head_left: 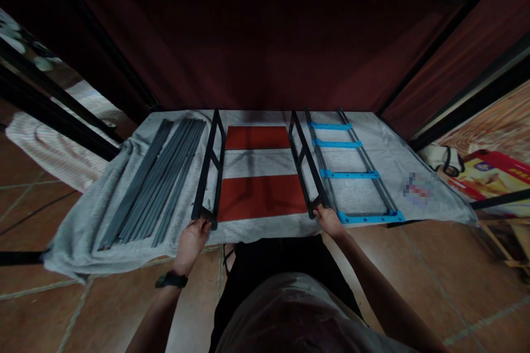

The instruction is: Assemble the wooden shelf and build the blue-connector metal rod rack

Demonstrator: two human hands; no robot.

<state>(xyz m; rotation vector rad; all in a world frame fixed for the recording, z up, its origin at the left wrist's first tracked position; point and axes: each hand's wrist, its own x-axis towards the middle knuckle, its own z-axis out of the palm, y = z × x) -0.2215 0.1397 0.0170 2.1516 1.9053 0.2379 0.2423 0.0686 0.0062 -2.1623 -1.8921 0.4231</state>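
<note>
Two black ladder-shaped metal side frames stand upright on a grey cloth-covered table (265, 227). My left hand (191, 242) grips the near end of the left frame (209, 168), a dark watch on its wrist. My right hand (330, 220) holds the near end of the right frame (304, 162). Between the frames lie two red panels: the far panel (256, 137) and the near panel (261, 197).
Several grey bars (155, 182) lie in a bundle on the table's left. A frame of grey rails with blue crossbars (350, 174) lies flat on the right. Dark red curtain hangs behind. Tiled floor surrounds the table; a white bag (445, 159) and colourful box (492, 174) sit at right.
</note>
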